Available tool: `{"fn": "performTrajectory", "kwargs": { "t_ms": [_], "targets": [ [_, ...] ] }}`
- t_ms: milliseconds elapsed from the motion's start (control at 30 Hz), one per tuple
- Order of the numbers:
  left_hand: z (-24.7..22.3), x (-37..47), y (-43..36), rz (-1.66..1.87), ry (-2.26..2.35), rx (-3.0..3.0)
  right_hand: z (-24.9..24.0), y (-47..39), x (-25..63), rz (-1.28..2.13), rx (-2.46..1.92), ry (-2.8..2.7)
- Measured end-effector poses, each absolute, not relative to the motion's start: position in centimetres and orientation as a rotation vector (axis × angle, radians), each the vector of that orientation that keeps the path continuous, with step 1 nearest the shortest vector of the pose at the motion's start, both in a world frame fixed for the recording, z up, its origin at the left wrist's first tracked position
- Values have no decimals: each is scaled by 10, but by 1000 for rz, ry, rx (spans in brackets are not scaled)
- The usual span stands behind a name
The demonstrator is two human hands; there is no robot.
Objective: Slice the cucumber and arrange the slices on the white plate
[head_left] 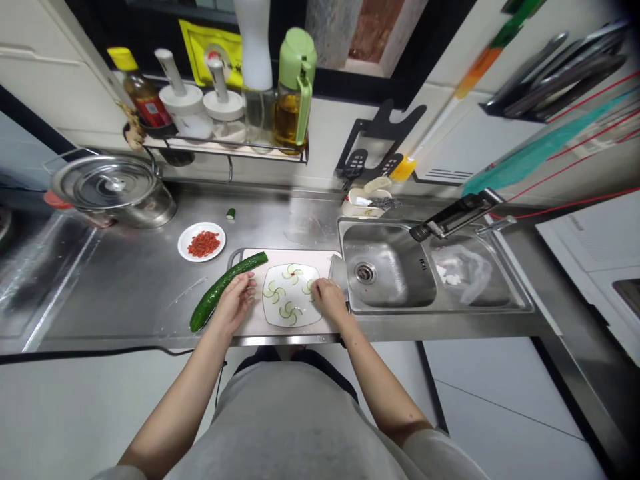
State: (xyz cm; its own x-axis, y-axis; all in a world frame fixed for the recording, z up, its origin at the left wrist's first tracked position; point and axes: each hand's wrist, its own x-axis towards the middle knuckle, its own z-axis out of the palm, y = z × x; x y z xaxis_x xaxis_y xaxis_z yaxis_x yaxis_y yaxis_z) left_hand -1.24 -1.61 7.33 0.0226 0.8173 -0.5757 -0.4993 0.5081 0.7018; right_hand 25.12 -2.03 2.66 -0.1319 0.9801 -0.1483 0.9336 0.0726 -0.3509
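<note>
Right hand [329,298] partly hides the rightmost cucumber swirl [307,291].

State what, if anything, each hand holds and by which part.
The left hand holds nothing visible. The right hand is bunched over the white plate; whether it pinches anything cannot be told.

Right fingers [320,287] over plate [292,293], cucumber slices [289,312], long cucumber [218,292]

Steel pot [147,208] sits L, sink [400,270] (w/ plastic bag [473,273]) R.
</note>
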Motion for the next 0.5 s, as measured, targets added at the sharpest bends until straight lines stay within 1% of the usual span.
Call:
{"fn": "performTrajectory", "kwargs": {
  "t_ms": [500],
  "targets": [
    [74,-16,-16,1059,1135,322,22,-20,248,459,-2046,-2288]
  ]
}}
